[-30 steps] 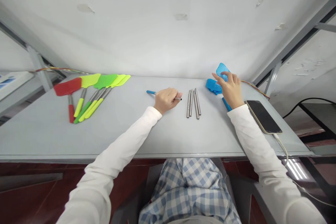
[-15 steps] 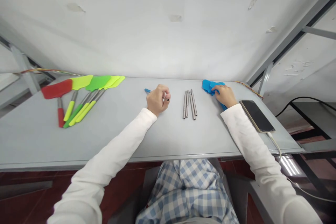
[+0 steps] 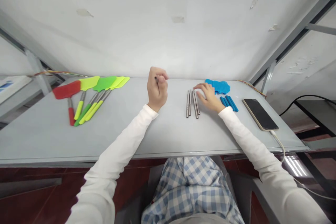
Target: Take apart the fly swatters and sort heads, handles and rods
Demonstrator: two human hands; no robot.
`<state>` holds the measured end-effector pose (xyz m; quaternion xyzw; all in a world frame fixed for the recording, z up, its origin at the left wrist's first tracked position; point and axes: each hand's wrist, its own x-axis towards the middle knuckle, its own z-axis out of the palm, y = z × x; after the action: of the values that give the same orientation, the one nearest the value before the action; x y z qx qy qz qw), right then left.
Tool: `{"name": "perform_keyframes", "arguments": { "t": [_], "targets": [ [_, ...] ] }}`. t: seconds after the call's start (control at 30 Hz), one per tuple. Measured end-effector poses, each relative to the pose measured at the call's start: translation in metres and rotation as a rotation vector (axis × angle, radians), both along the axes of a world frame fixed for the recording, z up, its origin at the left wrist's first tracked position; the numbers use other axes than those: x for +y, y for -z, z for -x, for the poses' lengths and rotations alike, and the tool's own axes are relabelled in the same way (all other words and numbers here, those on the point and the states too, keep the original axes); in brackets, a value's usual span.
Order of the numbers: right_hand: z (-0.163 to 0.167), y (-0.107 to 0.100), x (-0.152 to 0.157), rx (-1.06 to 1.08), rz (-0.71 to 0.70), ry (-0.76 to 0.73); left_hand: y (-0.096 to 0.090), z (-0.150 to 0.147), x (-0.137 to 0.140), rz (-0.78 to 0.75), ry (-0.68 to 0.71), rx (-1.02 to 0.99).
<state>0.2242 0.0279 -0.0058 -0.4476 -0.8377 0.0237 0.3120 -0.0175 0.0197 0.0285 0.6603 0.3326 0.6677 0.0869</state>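
Closed in a fist, my left hand (image 3: 157, 91) is raised over the table near the wall. It grips a thin metal tube (image 3: 156, 79), of which only a dark end shows. My right hand (image 3: 209, 97) has its fingers apart, with the fingertips at the upper ends of several metal tubes (image 3: 188, 104) lying on the table; whether they touch cannot be told. Blue flat swatter heads (image 3: 222, 86) are stacked just behind this hand. To its right lie several short blue handle grips (image 3: 231, 103) side by side.
Fly swatters with red (image 3: 67, 90), yellow and green heads lie fanned out on the left of the grey table (image 3: 126, 136). A phone (image 3: 259, 114) with a white cable rests at the right. The white wall (image 3: 147, 42) rises behind; metal frame posts (image 3: 267, 75) flank the table.
My left hand has lifted and turned; the blue piece seen beside it earlier is hidden now. My right hand has left the blue pieces and moved left to the metal tubes, its fingers spread.
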Motion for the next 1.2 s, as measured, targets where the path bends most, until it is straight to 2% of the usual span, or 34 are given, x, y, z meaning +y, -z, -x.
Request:
{"name": "perform_keyframes", "arguments": {
  "t": [0.07,0.13,0.23,0.33,0.47,0.57,0.67,0.73,0.77,0.87,0.9,0.97,1.1,1.2],
  "targets": [
    [0.029,-0.003,-0.01,0.068,0.035,-0.161,-0.021,-0.008,0.001,0.12,0.076,-0.008],
    [0.054,-0.007,-0.016,0.165,0.063,-0.235,-0.043,-0.017,0.004,0.254,0.17,0.042],
    [0.077,-0.014,-0.013,0.386,0.148,-0.249,-0.066,-0.03,0.013,0.429,0.284,0.113],
    [0.087,-0.021,0.0,0.641,0.287,-0.213,-0.071,-0.039,0.023,0.552,0.31,0.13],
    [0.087,-0.028,0.019,0.828,0.387,-0.205,-0.053,-0.045,0.037,0.616,0.347,0.153],
    [0.08,-0.028,0.025,0.92,0.489,-0.253,-0.028,-0.041,0.043,0.542,0.336,0.186],
    [0.069,-0.024,0.023,1.072,0.581,-0.244,0.001,-0.025,0.04,0.366,0.182,0.314],
    [0.062,-0.02,0.021,1.19,0.615,-0.193,0.019,-0.008,0.033,0.278,0.059,0.507],
    [0.059,-0.019,0.02,1.236,0.636,-0.171,0.028,0.001,0.03,0.291,0.022,0.619],
    [0.047,-0.017,0.017,1.271,0.762,-0.18,0.045,0.026,0.027,0.486,-0.006,0.824],
    [0.042,-0.017,0.017,1.265,0.818,-0.192,0.048,0.033,0.028,0.514,-0.01,0.866],
    [0.028,-0.018,0.02,1.275,0.878,-0.175,0.05,0.045,0.033,0.478,-0.041,0.924],
    [-0.01,-0.017,0.035,1.355,0.726,-0.06,0.049,0.066,0.042,0.311,-0.178,0.939],
    [-0.03,-0.016,0.047,1.26,0.662,-0.032,0.05,0.077,0.045,0.24,-0.252,0.894]
  ]
}}
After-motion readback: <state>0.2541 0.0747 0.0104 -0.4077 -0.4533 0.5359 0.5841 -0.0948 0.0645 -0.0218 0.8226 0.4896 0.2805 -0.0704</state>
